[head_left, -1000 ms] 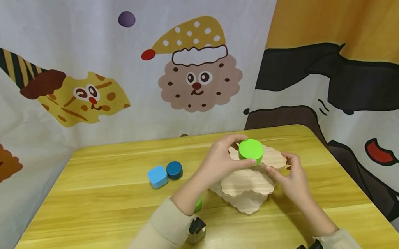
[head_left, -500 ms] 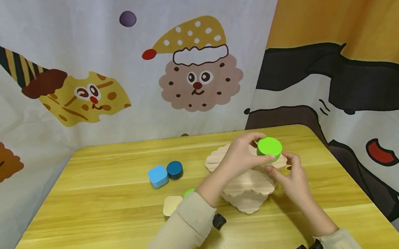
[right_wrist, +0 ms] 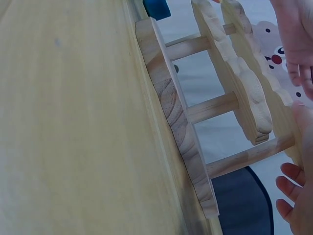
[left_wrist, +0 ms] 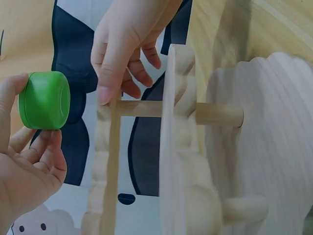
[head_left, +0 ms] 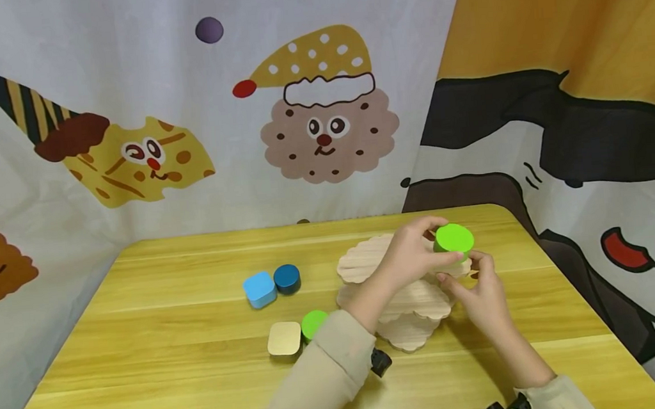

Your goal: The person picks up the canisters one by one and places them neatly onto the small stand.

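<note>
A bright green round block [head_left: 454, 238] is pinched by my left hand [head_left: 411, 257], thumb on one side and fingers on the other. The left wrist view shows this green block [left_wrist: 45, 100] held apart from the top board. Below it stands a pale wooden tiered stand [head_left: 404, 298] with scalloped boards joined by round posts [right_wrist: 213, 107]. My right hand [head_left: 481, 295] holds the right edge of the top board. In the left wrist view its thumb presses the board edge while the other fingers curl loosely beneath. The left forearm hides part of the stand.
Left of the stand on the wooden table [head_left: 159, 346] lie a light blue rounded-square block [head_left: 260, 289] and a dark blue round block [head_left: 286, 279]. Nearer sit a cream rounded-square block [head_left: 284, 339] and another green round block [head_left: 314, 325]. A patterned curtain [head_left: 168, 82] hangs behind.
My left hand has carried the green block rightward over the top board to near its right end. The cream block and second green block have come into view. The right hand stays put.
</note>
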The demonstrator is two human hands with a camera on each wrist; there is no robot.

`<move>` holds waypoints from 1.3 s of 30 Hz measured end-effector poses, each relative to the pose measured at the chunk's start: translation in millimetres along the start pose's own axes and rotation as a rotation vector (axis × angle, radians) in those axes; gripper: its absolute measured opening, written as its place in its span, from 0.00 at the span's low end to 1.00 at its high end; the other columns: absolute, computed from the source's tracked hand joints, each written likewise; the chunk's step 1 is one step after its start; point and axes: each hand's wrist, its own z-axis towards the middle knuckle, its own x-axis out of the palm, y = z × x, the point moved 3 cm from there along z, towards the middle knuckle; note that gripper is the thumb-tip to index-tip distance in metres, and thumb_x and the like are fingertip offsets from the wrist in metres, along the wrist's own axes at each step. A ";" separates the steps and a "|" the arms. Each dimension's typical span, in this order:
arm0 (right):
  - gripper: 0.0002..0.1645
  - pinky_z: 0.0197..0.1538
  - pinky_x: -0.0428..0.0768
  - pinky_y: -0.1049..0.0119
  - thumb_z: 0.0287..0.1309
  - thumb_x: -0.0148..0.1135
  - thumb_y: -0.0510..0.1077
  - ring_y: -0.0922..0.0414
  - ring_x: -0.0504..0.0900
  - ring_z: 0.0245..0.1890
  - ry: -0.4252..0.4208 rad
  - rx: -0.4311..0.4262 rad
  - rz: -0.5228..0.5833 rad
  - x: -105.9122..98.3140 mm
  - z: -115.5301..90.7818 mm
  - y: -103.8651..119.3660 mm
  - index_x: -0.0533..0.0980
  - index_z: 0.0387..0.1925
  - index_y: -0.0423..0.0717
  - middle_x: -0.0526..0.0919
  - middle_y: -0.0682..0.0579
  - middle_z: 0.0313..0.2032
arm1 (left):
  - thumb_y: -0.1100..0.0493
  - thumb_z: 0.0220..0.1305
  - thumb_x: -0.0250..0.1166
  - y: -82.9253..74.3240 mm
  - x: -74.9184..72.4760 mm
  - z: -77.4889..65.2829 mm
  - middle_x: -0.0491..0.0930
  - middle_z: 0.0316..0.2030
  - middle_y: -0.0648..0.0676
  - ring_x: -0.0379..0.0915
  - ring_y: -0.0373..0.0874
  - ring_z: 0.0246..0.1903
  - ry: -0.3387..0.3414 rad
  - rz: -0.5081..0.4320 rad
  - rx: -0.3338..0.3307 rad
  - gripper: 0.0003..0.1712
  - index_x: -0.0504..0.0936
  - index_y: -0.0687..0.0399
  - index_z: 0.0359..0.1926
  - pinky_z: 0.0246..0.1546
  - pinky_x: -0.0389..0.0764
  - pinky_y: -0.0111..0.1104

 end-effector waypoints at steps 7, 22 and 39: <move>0.41 0.41 0.61 0.57 0.55 0.70 0.47 0.50 0.63 0.45 0.002 -0.004 0.003 -0.1 0.2 2.3 0.59 0.60 0.35 0.70 0.39 0.49 | 0.54 0.49 0.77 12.3 12.9 1.0 0.77 0.45 0.40 0.72 0.37 0.40 -0.002 -0.049 -0.043 0.34 0.77 0.54 0.57 0.34 0.75 0.24; 0.39 0.46 0.63 0.51 0.53 0.71 0.44 0.49 0.67 0.45 -0.009 -0.021 0.000 -0.3 0.0 0.7 0.59 0.58 0.31 0.71 0.37 0.49 | 0.54 0.49 0.77 24.0 25.3 1.6 0.77 0.44 0.42 0.70 0.34 0.38 0.005 0.009 -0.051 0.34 0.77 0.55 0.58 0.36 0.73 0.21; 0.39 0.49 0.62 0.51 0.53 0.71 0.42 0.50 0.69 0.45 -0.017 -0.065 0.008 0.2 2.2 0.1 0.59 0.58 0.31 0.72 0.37 0.47 | 0.49 0.51 0.75 15.7 18.6 -1.5 0.74 0.51 0.44 0.68 0.36 0.48 0.029 0.068 -0.025 0.37 0.73 0.50 0.62 0.45 0.71 0.25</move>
